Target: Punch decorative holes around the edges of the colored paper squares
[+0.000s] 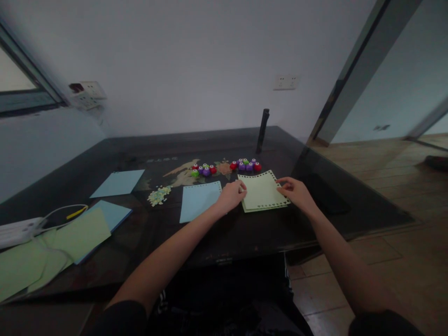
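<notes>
Pale green sheets [263, 190] with small holes punched along their edges lie stacked on the dark table. My left hand [231, 195] pinches the left edge of the green stack, its fingers curled. On the right edge my right hand [293, 190] has thumb and fingers closed on the paper. Just left of the green stack is a light blue sheet [198, 201] with holes along its top edge, partly behind my left hand. Small punched paper bits [159, 196] form a pile farther left.
Two groups of colourful punches [204, 170] [246, 165] stand behind the sheets. A black upright object [262, 130] is at the back. Leftward lie a blue sheet [118, 183], green papers [82, 234], a yellow pen-like item [76, 213] and a white power strip [19, 232] with a cable.
</notes>
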`<state>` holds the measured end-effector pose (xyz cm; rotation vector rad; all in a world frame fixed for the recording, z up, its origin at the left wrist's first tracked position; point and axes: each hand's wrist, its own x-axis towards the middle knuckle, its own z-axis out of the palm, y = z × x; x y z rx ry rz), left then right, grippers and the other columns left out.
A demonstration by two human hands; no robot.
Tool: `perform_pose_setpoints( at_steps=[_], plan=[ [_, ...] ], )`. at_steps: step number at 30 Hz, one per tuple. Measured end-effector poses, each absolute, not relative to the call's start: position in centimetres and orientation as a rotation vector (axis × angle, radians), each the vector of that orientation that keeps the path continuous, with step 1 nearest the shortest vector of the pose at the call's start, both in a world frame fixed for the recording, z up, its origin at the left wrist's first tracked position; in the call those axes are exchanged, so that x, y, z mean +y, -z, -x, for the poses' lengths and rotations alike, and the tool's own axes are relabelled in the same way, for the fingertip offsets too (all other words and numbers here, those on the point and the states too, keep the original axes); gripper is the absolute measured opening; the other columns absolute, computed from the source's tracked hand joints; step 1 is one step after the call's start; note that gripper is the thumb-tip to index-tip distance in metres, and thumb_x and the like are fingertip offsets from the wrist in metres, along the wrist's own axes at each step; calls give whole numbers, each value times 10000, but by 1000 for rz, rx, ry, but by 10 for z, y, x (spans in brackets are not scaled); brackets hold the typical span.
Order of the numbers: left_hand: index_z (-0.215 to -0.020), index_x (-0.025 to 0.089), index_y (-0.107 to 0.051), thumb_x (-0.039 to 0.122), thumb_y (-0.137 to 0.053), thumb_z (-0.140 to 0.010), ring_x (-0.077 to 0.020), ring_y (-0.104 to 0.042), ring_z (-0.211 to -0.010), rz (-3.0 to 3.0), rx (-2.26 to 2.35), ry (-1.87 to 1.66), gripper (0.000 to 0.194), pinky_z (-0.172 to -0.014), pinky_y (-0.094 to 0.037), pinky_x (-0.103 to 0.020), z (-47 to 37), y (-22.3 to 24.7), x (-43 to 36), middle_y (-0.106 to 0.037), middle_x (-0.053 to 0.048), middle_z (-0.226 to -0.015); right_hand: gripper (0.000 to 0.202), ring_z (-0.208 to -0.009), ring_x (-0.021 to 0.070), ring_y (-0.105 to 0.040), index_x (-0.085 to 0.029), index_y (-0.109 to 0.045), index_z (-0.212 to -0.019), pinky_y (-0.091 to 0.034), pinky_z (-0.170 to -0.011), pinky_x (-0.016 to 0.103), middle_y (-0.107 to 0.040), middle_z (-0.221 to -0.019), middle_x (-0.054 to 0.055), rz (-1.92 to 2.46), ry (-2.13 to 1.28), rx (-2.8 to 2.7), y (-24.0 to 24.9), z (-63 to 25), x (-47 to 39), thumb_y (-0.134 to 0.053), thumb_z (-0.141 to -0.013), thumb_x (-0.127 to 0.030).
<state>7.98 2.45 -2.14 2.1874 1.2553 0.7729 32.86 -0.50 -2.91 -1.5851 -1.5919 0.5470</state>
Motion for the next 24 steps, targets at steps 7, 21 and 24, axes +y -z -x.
perform_pose_setpoints(
  at_steps=[7,21,24],
  plan=[
    [-1031,217,-519,329,-533,-832,-220,-623,-786,-2429,1531,-403,229,-706,-454,-324,-76,13,11,-655,-51,-826,259,-552,129,-549,-149,-658,-929,-410,-559,250,-597,-626,0,1760,-460,-1681,40,-326,-3,-584,-690,-219],
    [-1078,181,-514,262,-529,-834,-215,-518,-1009,-2764,1296,-394,258,-884,-438,-333,-70,17,-25,-524,-79,-1119,240,-594,134,-564,-154,-664,-927,-412,-569,239,-611,-667,10,1827,-415,-1686,38,-322,-4,-602,-700,-202],
    [-1079,179,-519,250,-524,-836,-214,-511,-1009,-2763,1291,-386,253,-888,-439,-332,-70,20,-23,-526,-77,-1118,234,-616,138,-568,-162,-667,-923,-411,-579,241,-609,-683,13,1827,-385,-1694,40,-322,-4,-600,-703,-206]
  ],
)
